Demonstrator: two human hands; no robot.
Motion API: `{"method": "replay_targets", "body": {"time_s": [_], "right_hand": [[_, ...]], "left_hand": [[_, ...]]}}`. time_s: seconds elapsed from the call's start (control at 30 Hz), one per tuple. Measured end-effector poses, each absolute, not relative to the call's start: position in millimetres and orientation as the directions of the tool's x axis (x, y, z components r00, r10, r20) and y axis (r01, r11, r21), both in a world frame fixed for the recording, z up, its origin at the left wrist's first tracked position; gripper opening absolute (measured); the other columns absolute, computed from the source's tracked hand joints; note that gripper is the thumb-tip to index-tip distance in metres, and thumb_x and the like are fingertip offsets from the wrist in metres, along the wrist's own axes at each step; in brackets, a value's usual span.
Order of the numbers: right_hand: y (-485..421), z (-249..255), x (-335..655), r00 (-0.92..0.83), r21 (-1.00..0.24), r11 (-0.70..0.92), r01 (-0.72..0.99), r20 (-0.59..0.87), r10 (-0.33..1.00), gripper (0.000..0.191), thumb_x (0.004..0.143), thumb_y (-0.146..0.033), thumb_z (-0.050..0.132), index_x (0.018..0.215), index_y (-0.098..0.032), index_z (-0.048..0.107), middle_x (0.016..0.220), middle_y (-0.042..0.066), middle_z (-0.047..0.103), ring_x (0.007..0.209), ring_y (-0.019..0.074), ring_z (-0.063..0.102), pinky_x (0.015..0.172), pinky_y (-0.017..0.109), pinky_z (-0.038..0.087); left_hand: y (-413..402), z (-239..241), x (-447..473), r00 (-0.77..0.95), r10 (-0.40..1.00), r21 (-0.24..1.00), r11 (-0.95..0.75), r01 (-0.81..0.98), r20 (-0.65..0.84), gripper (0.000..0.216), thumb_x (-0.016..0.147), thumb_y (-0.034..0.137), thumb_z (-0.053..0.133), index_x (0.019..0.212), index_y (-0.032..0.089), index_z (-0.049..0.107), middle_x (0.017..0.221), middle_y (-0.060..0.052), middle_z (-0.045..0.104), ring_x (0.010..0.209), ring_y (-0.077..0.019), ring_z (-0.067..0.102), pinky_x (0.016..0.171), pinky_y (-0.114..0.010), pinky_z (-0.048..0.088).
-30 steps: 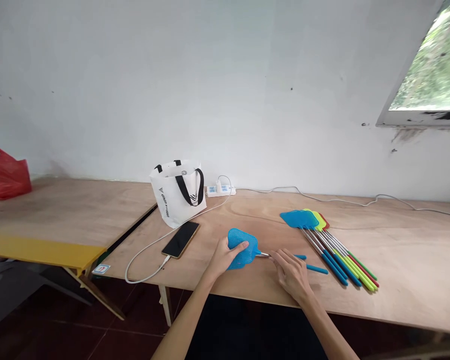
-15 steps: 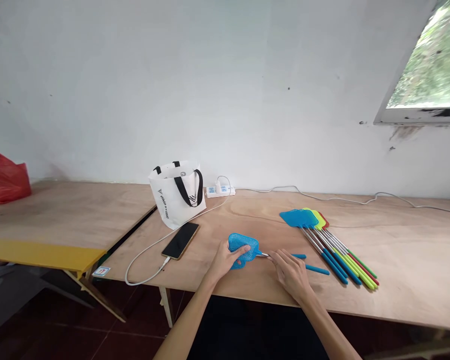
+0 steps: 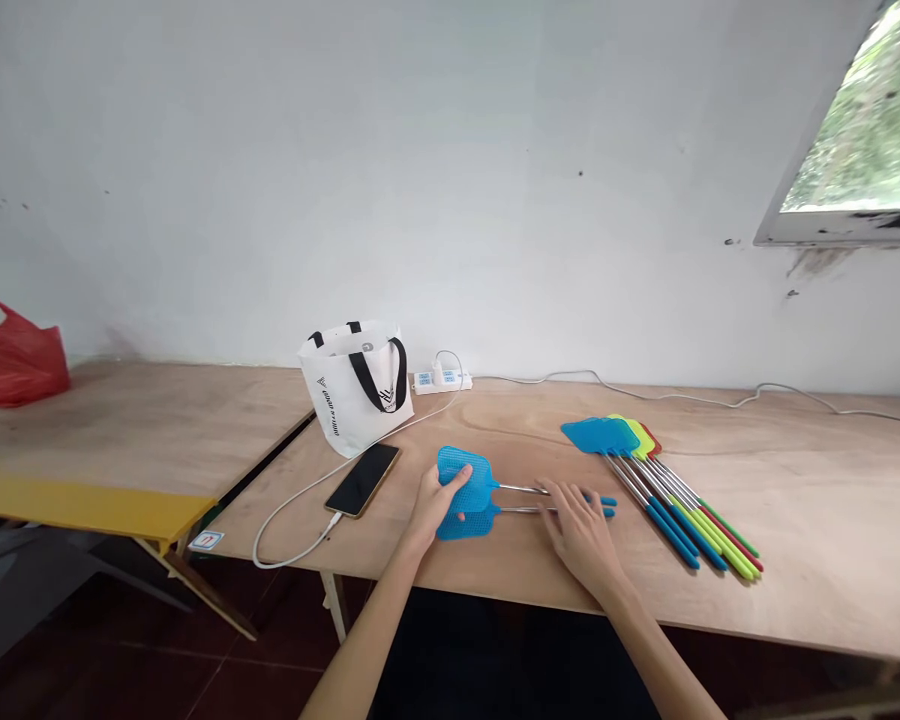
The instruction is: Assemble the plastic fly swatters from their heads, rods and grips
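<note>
Two blue fly swatters lie side by side across the front of the table, heads to the left. My left hand point(image 3: 431, 502) is closed on their overlapping heads, thumb on top of the upper fly swatter point(image 3: 465, 476). Part of the lower fly swatter point(image 3: 471, 526) shows below it. My right hand point(image 3: 579, 525) is closed loosely over both shafts near the handles, fingers on the upper shaft and thumb by the lower. The blue handle ends stick out to its right. Farther right, several fly swatters point(image 3: 649, 480) with blue, yellow, red and green handles lie fanned together.
Left of my hands, a black phone point(image 3: 364, 480) is plugged into a white cable. Behind it stands a white tote bag point(image 3: 352, 410) beside a power strip point(image 3: 442, 381) at the wall. A red plastic bag point(image 3: 15, 355) sits on the left table.
The two blue fly swatters now lie parallel, with more of their shafts showing and handle ends nearly level. My left hand has shifted slightly left; the right hand's fingers have spread over the shafts.
</note>
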State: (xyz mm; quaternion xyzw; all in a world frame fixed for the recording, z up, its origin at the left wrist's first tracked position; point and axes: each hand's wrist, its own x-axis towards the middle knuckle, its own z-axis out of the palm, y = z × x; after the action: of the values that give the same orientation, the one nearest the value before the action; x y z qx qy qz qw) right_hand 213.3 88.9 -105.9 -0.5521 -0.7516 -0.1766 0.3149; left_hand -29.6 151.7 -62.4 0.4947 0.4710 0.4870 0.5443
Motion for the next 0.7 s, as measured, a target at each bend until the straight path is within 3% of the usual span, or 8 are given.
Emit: {"method": "replay_targets", "body": {"time_s": [0.1, 0.23, 0.33, 0.4, 0.5, 0.6, 0.7], "right_hand": [[95, -112, 232, -0.075, -0.122, 0.21, 0.97, 0.672, 0.736, 0.035, 0.101, -0.02, 0.038, 0.132, -0.021, 0.056, 0.122, 0.01, 0.07, 0.113, 0.0267, 0.06, 0.106, 0.047, 0.034], [101, -121, 264, 0.08, -0.175, 0.043, 0.984, 0.638, 0.766, 0.039, 0.098, -0.025, 0.038, 0.131, -0.022, 0.057, 0.13, 0.011, 0.066, 0.121, 0.0291, 0.058, 0.104, 0.049, 0.038], [103, -125, 284, 0.126, -0.208, -0.016, 0.978, 0.528, 0.84, 0.035, 0.099, -0.031, 0.036, 0.122, -0.025, 0.063, 0.126, 0.009, 0.068, 0.118, 0.028, 0.061, 0.094, 0.044, 0.045], [103, -126, 291, 0.133, -0.219, -0.033, 0.975, 0.46, 0.878, 0.034, 0.1, -0.035, 0.036, 0.116, -0.027, 0.065, 0.122, 0.007, 0.07, 0.114, 0.0274, 0.064, 0.088, 0.043, 0.047], [103, -124, 291, 0.156, -0.23, -0.06, 0.971, 0.429, 0.89, 0.036, 0.101, -0.038, 0.036, 0.114, -0.026, 0.066, 0.12, 0.008, 0.071, 0.114, 0.0288, 0.064, 0.087, 0.044, 0.048], [100, -118, 287, 0.112, -0.279, 0.014, 0.96, 0.429, 0.896, 0.037, 0.101, -0.043, 0.038, 0.12, -0.026, 0.065, 0.124, 0.009, 0.069, 0.119, 0.0298, 0.062, 0.095, 0.047, 0.048], [97, -109, 283, -0.079, -0.331, 0.224, 0.916, 0.401, 0.913, 0.039, 0.098, -0.05, 0.048, 0.128, -0.029, 0.06, 0.135, 0.008, 0.062, 0.127, 0.0287, 0.058, 0.105, 0.048, 0.045]], "left_hand": [[159, -63, -43, 0.077, 0.997, 0.997, -0.012, -0.072, 0.017, 0.045, 0.076, 0.057, 0.078, 0.088, 0.017, 0.061, 0.077, -0.004, 0.066, 0.061, -0.0182, 0.065, 0.038, -0.025, 0.052], [168, -76, -56, 0.11, 0.994, 1.0, -0.006, 0.014, 0.005, 0.051, 0.086, 0.053, 0.068, 0.122, 0.018, 0.057, 0.097, -0.009, 0.07, 0.071, -0.022, 0.07, 0.045, -0.028, 0.054], [174, -92, -59, 0.131, 0.989, 0.973, -0.093, 0.213, 0.066, 0.064, 0.092, 0.045, 0.061, 0.147, 0.021, 0.037, 0.126, -0.014, 0.066, 0.102, -0.0277, 0.071, 0.075, -0.036, 0.061], [178, -103, -59, 0.149, 0.976, 0.903, -0.207, 0.376, 0.161, 0.073, 0.092, 0.038, 0.061, 0.154, 0.021, 0.027, 0.149, -0.018, 0.052, 0.133, -0.031, 0.056, 0.103, -0.043, 0.051], [180, -111, -57, 0.206, 0.954, 0.784, -0.296, 0.546, 0.216, 0.075, 0.092, 0.036, 0.06, 0.157, 0.019, 0.026, 0.161, -0.017, 0.037, 0.149, -0.0314, 0.037, 0.119, -0.047, 0.035], [177, -109, -56, 0.222, 0.946, 0.694, -0.324, 0.642, 0.236, 0.07, 0.096, 0.041, 0.055, 0.156, 0.018, 0.029, 0.16, -0.016, 0.04, 0.148, -0.0313, 0.037, 0.119, -0.048, 0.034], [171, -101, -57, 0.277, 0.935, 0.588, -0.354, 0.727, 0.22, 0.069, 0.097, 0.053, 0.052, 0.154, 0.018, 0.035, 0.16, -0.016, 0.04, 0.15, -0.0336, 0.034, 0.121, -0.053, 0.029]]}}
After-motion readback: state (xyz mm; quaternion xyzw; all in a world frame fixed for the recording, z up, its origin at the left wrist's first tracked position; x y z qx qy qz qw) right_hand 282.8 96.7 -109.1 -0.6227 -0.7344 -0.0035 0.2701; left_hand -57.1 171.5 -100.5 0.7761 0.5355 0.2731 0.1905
